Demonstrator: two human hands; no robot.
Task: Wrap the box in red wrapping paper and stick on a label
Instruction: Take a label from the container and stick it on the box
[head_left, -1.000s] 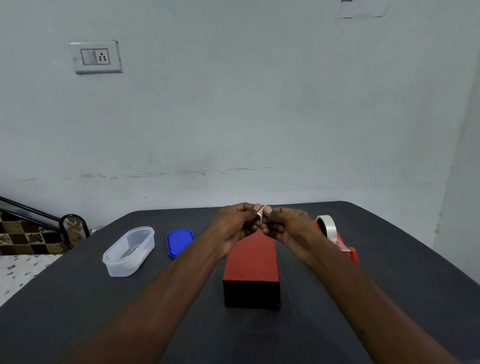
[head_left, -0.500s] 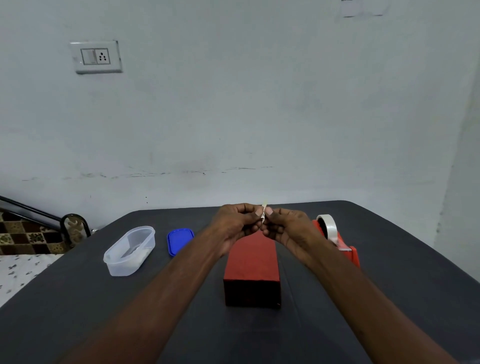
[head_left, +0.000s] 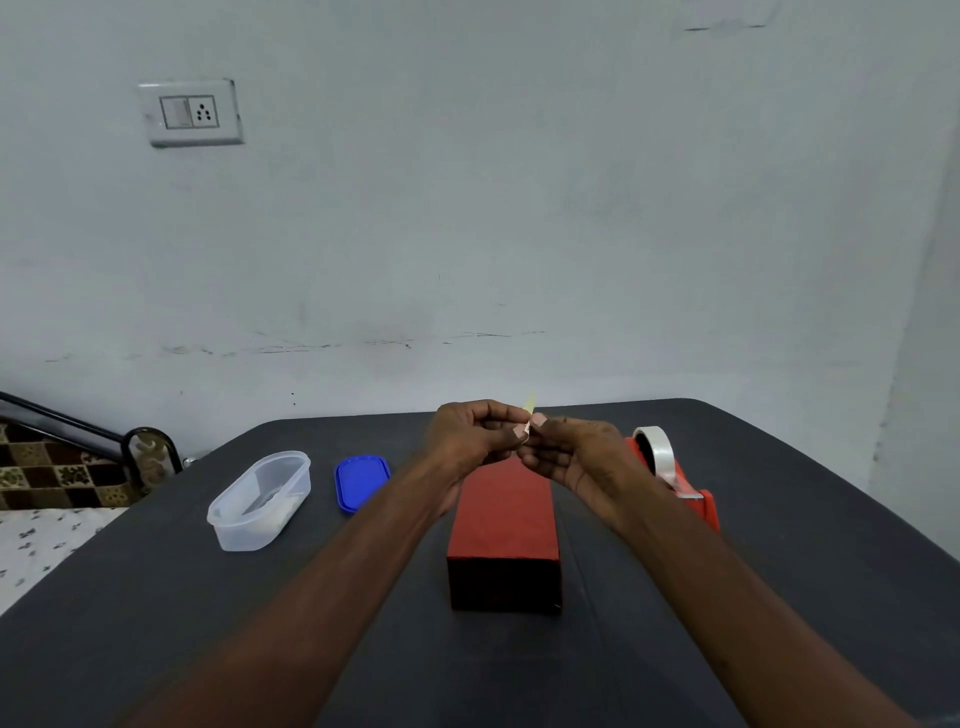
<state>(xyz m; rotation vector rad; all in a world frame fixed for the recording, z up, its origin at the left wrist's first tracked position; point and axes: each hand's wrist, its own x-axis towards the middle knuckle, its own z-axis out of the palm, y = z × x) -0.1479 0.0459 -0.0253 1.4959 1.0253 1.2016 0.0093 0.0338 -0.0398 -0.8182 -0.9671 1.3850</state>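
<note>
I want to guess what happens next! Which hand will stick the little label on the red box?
Probably the left hand. Both hands pinch the label above the box, but the right hand seems to be picking at its edge, though that is hard to tell.

Between the left hand (head_left: 470, 436) and the right hand (head_left: 571, 452), near the centre of the frame, the small label (head_left: 529, 415) now stands more upright, its pale tip poking higher above the pinching fingertips than a second ago.

tape dispenser (head_left: 675, 483) right, tub (head_left: 260, 499) left
</note>
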